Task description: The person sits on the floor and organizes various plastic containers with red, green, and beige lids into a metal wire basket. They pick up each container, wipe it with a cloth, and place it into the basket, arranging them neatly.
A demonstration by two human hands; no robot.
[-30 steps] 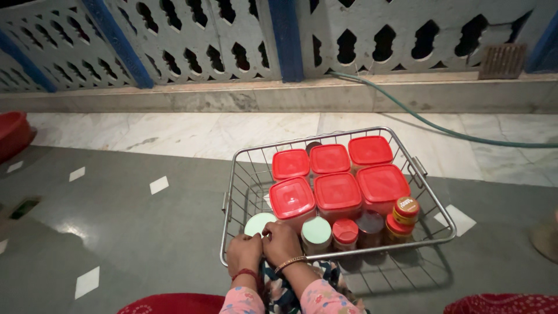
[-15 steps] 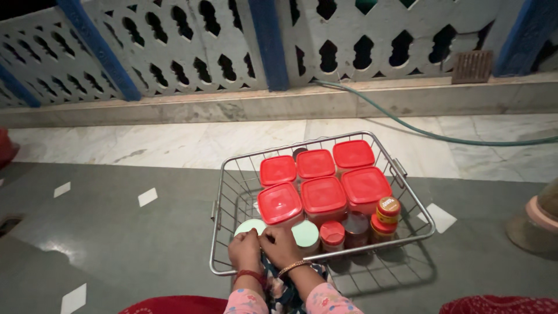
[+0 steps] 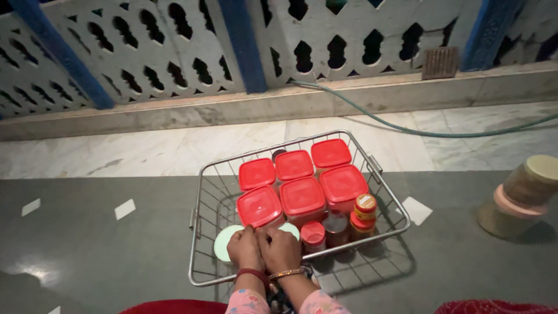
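Head view shows your left hand and right hand pressed side by side at the near edge of the wire basket, fingers curled over a pale green round lid; whether they actually grip it, you cannot tell. Just right stand a small red-capped jar and an orange-capped jar. Beyond, six red-lidded square containers already sit packed in rows. Far right on the floor, two stacked jars remain outside the basket. A green hose runs along the far ledge.
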